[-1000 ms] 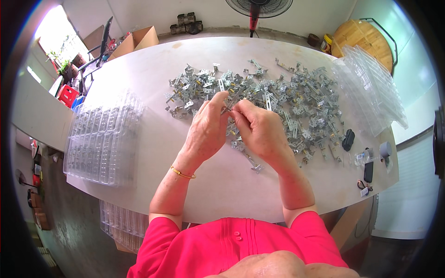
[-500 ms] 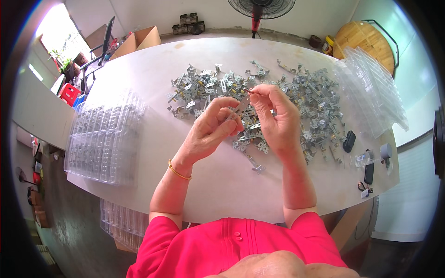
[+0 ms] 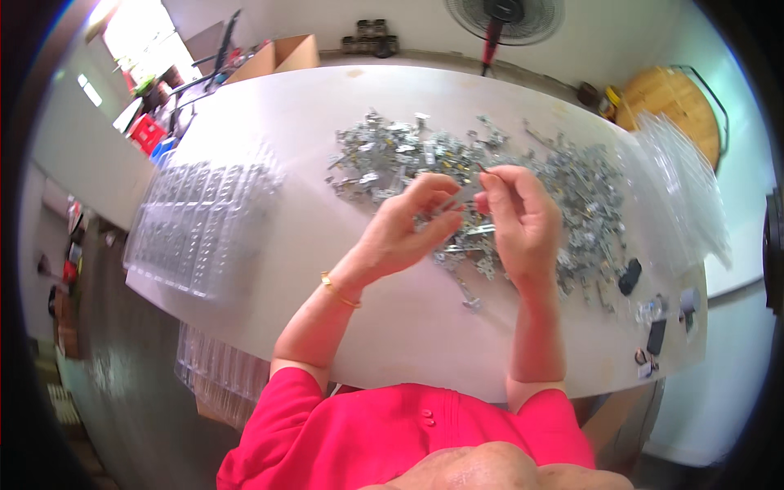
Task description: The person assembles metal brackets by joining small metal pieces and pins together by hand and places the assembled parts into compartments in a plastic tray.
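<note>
Both my hands meet over a wide pile of small silvery metal fittings [image 3: 377, 155], some with brassy bits. My left hand [image 3: 408, 229], with a gold bangle at its wrist, is closed in a pinch on a small flat metal fitting [image 3: 467, 193], partly hidden and blurred. Close beside it, my right hand [image 3: 527, 220] pinches a thin dark-tipped piece [image 3: 483, 170] between thumb and forefinger. Whether the two pieces touch, I cannot tell. Several loose fittings lie on the table just under my hands.
Clear compartmented plastic trays [image 3: 196, 220] holding fittings are stacked on the left of the white table [image 3: 327, 327]. More clear trays [image 3: 674, 196] lean at the right. A black pouch-like object [image 3: 630, 277], a dark flat object [image 3: 657, 336] and a tape roll [image 3: 690, 300] lie at the right edge.
The whole view has shifted, so the table appears further right. My left fingers have straightened and come nearer the right hand, with the flat piece now showing between them.
</note>
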The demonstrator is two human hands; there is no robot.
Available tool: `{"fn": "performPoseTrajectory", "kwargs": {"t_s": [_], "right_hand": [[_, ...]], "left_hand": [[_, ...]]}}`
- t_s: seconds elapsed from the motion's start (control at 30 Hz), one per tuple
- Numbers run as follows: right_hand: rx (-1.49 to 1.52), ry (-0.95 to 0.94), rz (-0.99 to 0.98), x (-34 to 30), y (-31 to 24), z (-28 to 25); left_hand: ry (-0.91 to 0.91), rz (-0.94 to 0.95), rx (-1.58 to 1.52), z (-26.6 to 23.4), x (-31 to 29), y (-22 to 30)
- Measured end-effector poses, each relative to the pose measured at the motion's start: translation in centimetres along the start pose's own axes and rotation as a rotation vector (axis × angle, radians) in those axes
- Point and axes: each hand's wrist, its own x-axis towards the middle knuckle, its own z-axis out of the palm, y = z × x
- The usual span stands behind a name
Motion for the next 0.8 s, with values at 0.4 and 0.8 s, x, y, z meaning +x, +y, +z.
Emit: {"fn": "performPoseTrajectory", "kwargs": {"t_s": [0.4,0.8], "right_hand": [[-0.304,0.105,-0.381,-0.9,0.5,0.5],[0.0,-0.519,-0.244,-6.9,0.3,7.7]], "left_hand": [[0.377,0.309,0.413,0.2,0.2,-0.1],[0.639,0.187,0.341,-7.6,-4.1,4.5]]}}
